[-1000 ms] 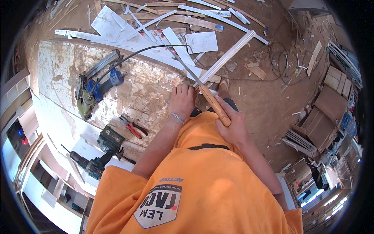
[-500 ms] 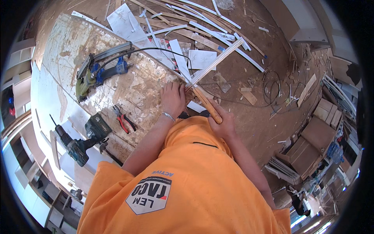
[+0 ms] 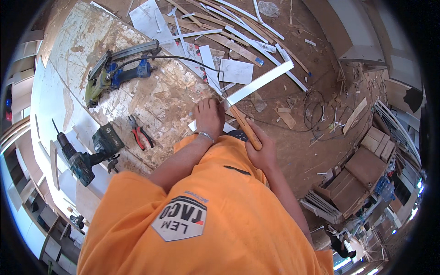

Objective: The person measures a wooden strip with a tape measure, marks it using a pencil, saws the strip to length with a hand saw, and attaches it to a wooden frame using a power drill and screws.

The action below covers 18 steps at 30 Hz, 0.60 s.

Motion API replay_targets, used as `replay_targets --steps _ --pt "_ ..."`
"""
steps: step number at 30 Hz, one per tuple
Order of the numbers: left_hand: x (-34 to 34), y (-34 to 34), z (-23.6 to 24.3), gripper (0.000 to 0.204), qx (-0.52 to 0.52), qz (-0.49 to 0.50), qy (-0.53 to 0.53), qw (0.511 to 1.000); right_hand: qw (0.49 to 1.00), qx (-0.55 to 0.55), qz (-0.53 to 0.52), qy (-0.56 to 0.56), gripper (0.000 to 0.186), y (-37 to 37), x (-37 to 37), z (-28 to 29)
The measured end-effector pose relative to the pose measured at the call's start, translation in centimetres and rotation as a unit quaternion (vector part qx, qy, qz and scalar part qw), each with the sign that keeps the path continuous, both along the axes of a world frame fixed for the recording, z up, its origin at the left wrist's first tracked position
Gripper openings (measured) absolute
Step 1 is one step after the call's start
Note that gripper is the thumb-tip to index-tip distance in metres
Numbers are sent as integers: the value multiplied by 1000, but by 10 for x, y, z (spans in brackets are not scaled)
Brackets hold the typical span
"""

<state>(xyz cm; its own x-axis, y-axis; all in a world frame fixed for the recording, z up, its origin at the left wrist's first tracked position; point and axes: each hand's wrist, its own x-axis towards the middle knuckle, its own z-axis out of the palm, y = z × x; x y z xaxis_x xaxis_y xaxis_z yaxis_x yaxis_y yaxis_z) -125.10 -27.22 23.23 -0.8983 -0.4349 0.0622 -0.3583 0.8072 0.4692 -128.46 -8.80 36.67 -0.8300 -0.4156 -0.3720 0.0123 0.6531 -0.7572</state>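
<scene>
My left hand (image 3: pixel 207 117) is at the worktop edge (image 3: pixel 188 82), fingers curled at the near end of a long white strip (image 3: pixel 261 82), apparently holding it. My right hand (image 3: pixel 259 147) grips the wooden handle (image 3: pixel 244 123) of a long tool, whose blade is mostly hidden by the strip. Left of my hands, red-and-black pliers (image 3: pixel 140 133) lie beside a cordless drill (image 3: pixel 78 160) and a partly hidden hammer (image 3: pixel 111 166). Farther up lie a blue nail gun (image 3: pixel 136 70) and an olive one (image 3: pixel 94 91), with a black hose running across them.
Boards and white offcuts (image 3: pixel 236 71) litter the floor ahead, with cable loops (image 3: pixel 311 112) to the right. Cabinet panels (image 3: pixel 357 36) stand at the upper right, stacked cardboard (image 3: pixel 364 167) lower right. Another person (image 3: pixel 339 245) in dark clothing is at the far lower right.
The strip has turned, its far end lower, and now shows a flat white face instead of the grooved one. The tool's blade shows less. My view has shifted somewhat.
</scene>
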Motion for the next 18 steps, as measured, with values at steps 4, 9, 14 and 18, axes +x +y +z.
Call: replay_targets --steps 4,9,14,18 --pt "-3 0 1 20 23 7 -29 999 999 -32 -12 10 67 8 4 -5" --pt "-9 -8 10 20 20 -17 -30 999 997 24 -24 -70 61 -1 1 12" --pt "-13 -25 9 19 68 -71 3 995 999 -37 -26 -21 66 -3 16 -3" --pt "-16 -23 13 21 39 -55 13 998 997 -34 -44 -45 66 -10 11 6"
